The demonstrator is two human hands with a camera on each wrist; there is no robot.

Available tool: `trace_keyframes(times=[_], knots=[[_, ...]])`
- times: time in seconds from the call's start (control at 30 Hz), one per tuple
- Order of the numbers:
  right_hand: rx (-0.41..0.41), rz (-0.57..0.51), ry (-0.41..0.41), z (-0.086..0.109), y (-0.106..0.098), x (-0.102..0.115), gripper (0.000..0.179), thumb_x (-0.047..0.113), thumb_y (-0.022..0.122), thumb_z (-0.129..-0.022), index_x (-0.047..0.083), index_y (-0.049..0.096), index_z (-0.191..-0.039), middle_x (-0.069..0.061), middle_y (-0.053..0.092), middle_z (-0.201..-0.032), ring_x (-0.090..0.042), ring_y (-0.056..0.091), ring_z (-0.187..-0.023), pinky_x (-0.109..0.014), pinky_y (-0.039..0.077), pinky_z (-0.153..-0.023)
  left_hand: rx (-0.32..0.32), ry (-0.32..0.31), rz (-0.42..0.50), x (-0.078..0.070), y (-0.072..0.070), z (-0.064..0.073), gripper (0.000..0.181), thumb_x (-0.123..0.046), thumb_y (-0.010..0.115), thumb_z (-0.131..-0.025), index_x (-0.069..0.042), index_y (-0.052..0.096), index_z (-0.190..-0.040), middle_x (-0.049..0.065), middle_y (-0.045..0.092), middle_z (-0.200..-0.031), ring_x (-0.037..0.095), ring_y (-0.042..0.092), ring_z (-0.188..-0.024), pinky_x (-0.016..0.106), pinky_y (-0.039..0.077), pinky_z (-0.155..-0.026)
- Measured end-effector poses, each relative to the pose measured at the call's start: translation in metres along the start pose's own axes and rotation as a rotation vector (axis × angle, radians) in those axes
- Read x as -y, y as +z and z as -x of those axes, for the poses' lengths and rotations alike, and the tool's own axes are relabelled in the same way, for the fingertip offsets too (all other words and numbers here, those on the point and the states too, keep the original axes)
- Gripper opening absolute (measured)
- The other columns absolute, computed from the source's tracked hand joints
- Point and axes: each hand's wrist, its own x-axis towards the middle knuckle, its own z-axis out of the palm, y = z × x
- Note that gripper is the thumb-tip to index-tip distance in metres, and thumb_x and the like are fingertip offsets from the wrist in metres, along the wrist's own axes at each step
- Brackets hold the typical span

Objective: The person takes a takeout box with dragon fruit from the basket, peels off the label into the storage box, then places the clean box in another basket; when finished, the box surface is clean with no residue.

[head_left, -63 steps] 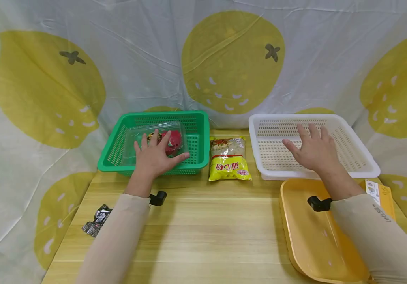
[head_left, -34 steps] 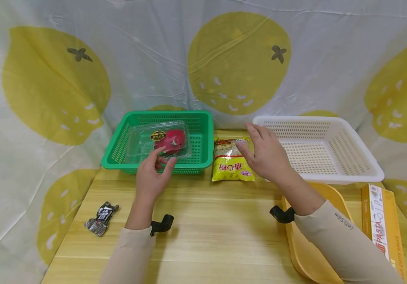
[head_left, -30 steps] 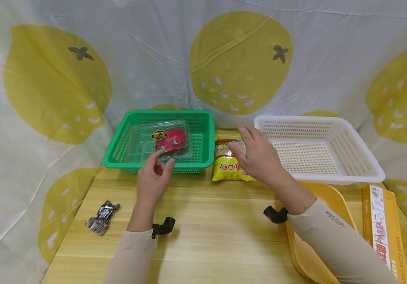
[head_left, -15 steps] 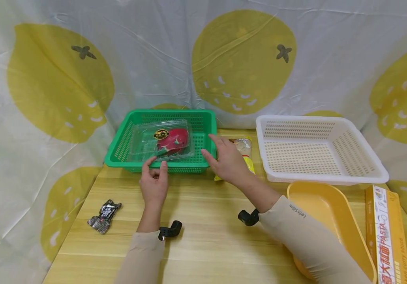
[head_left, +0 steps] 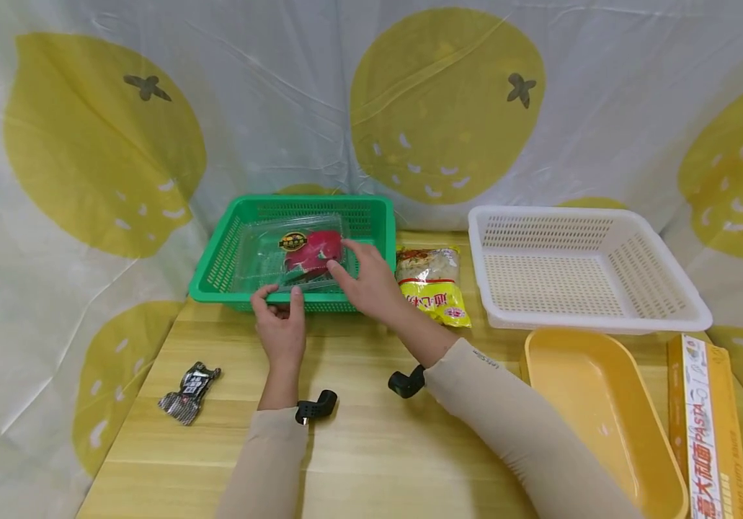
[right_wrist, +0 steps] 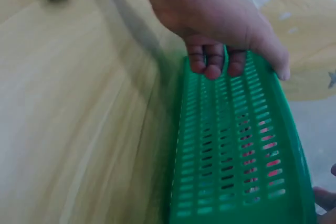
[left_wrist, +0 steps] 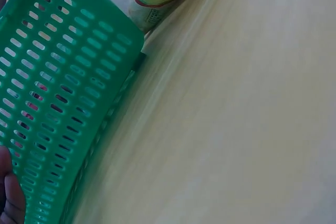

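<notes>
A clear plastic clamshell box (head_left: 261,249) with a black-and-gold sticker and a red thing (head_left: 313,249) inside lies in the green basket (head_left: 210,277). My left hand (head_left: 280,324) is at the basket's front rim, thumb and forefinger apart near the box's front edge. Its other fingers hang bent outside the wall, as the right wrist view shows. Over the basket's right front part reaches my right hand (head_left: 374,281), thumb and forefinger spread beside the box's right end. Whether either hand touches the box is unclear.
A yellow macaroni bag (head_left: 436,288) lies between the green basket and a white basket (head_left: 488,288). Front right are a yellow tray (head_left: 579,389) and a pasta box (head_left: 702,425). A small black packet (head_left: 191,393) lies at left. A lemon-print curtain (head_left: 267,130) hangs behind.
My right hand has swung left from over the white basket, past the macaroni bag, to the clamshell box. My left hand has drawn back from above the box to the green basket's front rim.
</notes>
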Motion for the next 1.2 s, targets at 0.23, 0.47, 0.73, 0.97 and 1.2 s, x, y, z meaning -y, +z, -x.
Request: trace_keyframes(times=[0.23, 0.47, 0.73, 0.97, 1.2], knots=[[-0.001, -0.047, 0.092, -0.031, 0.008, -0.004, 0.071, 0.051, 0.059, -0.100, 0.017, 0.036, -0.158, -0.013, 0.034, -0.164, -0.032, 0.035, -0.152, -0.054, 0.036, -0.120, 0.010, -0.004, 0.008, -0.003, 0.005, 0.001, 0.045, -0.024, 0.065, -0.101, -0.004, 0.045, -0.136, 0.016, 0.058, -0.080, 0.014, 0.052, -0.069, 0.016, 0.041, -0.060], [0.094, -0.276, 0.196, -0.052, 0.009, -0.013, 0.076, 0.043, 0.064, -0.100, 0.025, 0.025, -0.162, -0.012, 0.031, -0.167, -0.035, 0.030, -0.154, -0.056, 0.036, -0.119, 0.047, -0.010, 0.038, -0.029, 0.003, 0.010, 0.043, -0.020, 0.063, -0.102, 0.000, 0.044, -0.134, 0.015, 0.057, -0.082, 0.013, 0.052, -0.072, 0.016, 0.042, -0.063], [0.150, -0.389, 0.288, -0.064, 0.017, -0.018, 0.072, 0.038, 0.061, -0.103, 0.030, 0.023, -0.163, -0.011, 0.025, -0.170, -0.034, 0.027, -0.156, -0.053, 0.034, -0.121, 0.045, -0.031, 0.051, -0.031, -0.001, 0.010, 0.044, -0.022, 0.064, -0.102, 0.000, 0.044, -0.135, 0.008, 0.055, -0.081, 0.009, 0.052, -0.072, 0.017, 0.043, -0.063], [0.141, -0.329, 0.299, -0.067, 0.022, -0.018, 0.066, 0.032, 0.060, -0.104, 0.027, 0.029, -0.162, -0.014, 0.031, -0.167, -0.036, 0.032, -0.153, -0.052, 0.036, -0.120, 0.046, -0.036, 0.050, -0.030, -0.002, 0.010, 0.045, -0.021, 0.063, -0.102, 0.002, 0.044, -0.136, 0.004, 0.054, -0.081, 0.008, 0.052, -0.071, 0.017, 0.042, -0.063], [0.130, -0.273, 0.284, -0.067, 0.024, -0.017, 0.057, 0.029, 0.057, -0.106, 0.024, 0.036, -0.158, -0.014, 0.039, -0.163, -0.033, 0.040, -0.149, -0.048, 0.040, -0.118, 0.042, -0.033, 0.057, -0.027, -0.001, 0.009, 0.044, -0.022, 0.063, -0.102, 0.000, 0.044, -0.136, 0.004, 0.053, -0.081, 0.005, 0.050, -0.069, 0.017, 0.042, -0.062]])
